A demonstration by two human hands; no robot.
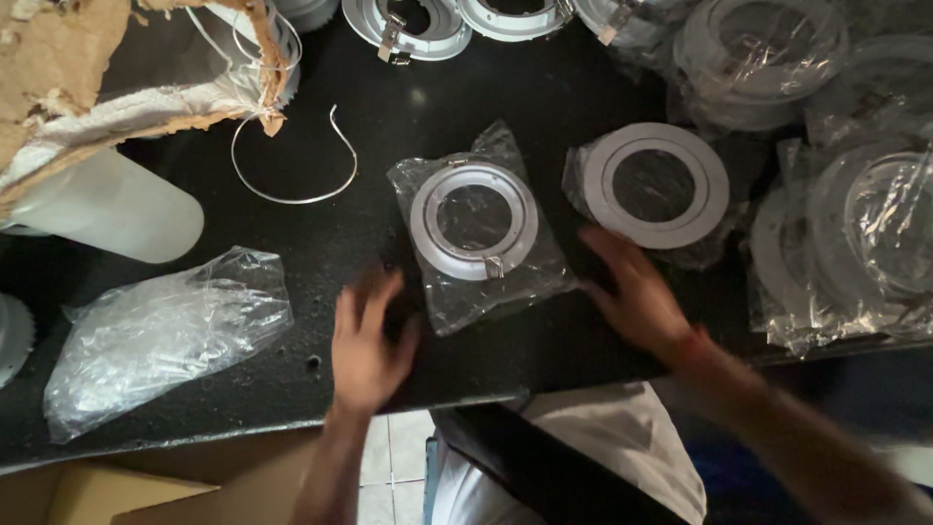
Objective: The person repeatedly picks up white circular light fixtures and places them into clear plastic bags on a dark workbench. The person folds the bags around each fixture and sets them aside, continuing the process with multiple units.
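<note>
We see both hands over a black worktop [408,126], both motion-blurred. The left hand [367,345] hovers near the front edge, fingers spread apart and empty, tips just short of a bagged ring fitting [474,222]. That fitting is a silver-white round lamp ring with a metal clip, sealed in a clear plastic bag, lying flat mid-worktop between our two hands. The right hand [634,297] reaches in from the right, fingers loosely apart, holding nothing; its tips lie just below a second bagged ring [654,185], and with the blur we cannot tell if they touch its bag.

At far right a pile of bagged rings [855,233] overlaps itself, with more stacked at top right. Unbagged ring fittings [408,24] sit along the back edge. At left an empty crumpled plastic bag [160,331] lies flat, well apart from the left hand. Behind it lies a white frosted cylinder [117,209], partly under a torn cardboard box [58,68]. A thin bent wire [296,170] lies on the worktop just beside the box. A white cloth [622,437] hangs below the front edge, by the person's body.
</note>
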